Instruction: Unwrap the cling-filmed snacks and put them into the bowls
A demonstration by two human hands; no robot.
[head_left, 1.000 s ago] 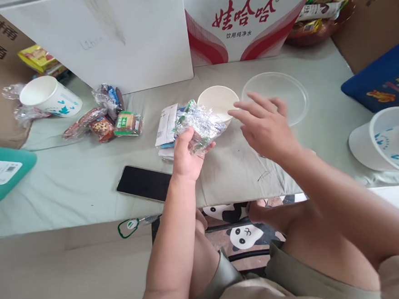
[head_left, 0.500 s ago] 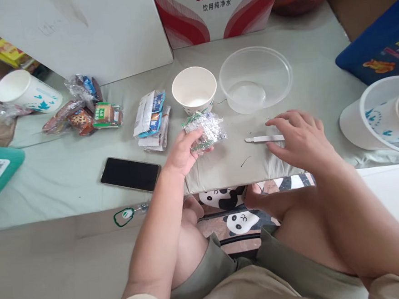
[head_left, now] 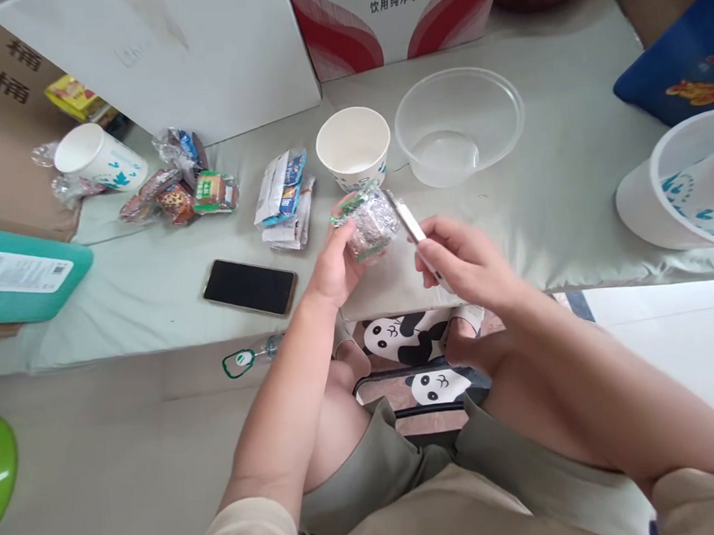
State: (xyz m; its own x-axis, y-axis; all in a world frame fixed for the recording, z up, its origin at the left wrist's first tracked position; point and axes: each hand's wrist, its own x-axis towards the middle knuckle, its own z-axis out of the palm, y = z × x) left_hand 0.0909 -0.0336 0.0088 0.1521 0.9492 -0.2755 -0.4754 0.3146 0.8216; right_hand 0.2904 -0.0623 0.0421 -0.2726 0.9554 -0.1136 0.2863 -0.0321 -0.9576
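Note:
A shiny clear-and-green wrapped snack packet [head_left: 373, 221] is gripped in my left hand [head_left: 334, 271], just in front of a white paper bowl [head_left: 353, 147]. My right hand [head_left: 470, 261] holds a slim white utility knife [head_left: 412, 224], its tip pointing up and left, close to the packet's right side. Whether the tip touches the wrapper I cannot tell. Right of the paper bowl stands a clear plastic bowl [head_left: 498, 139]. Left of it lies a stack of flattened snack wrappers [head_left: 283, 199].
A black phone [head_left: 250, 287] lies near the bench's front edge. Several wrapped snacks [head_left: 176, 200] and a tipped paper cup [head_left: 102, 159] are farther left, above a green jug [head_left: 27, 270]. A clear tub [head_left: 649, 198] holding cups stands right. Boxes [head_left: 398, 20] line the back.
My right hand has picked up the utility knife from the bench and brought it left, up beside the packet. My left hand still holds the packet. The view has shifted somewhat left.

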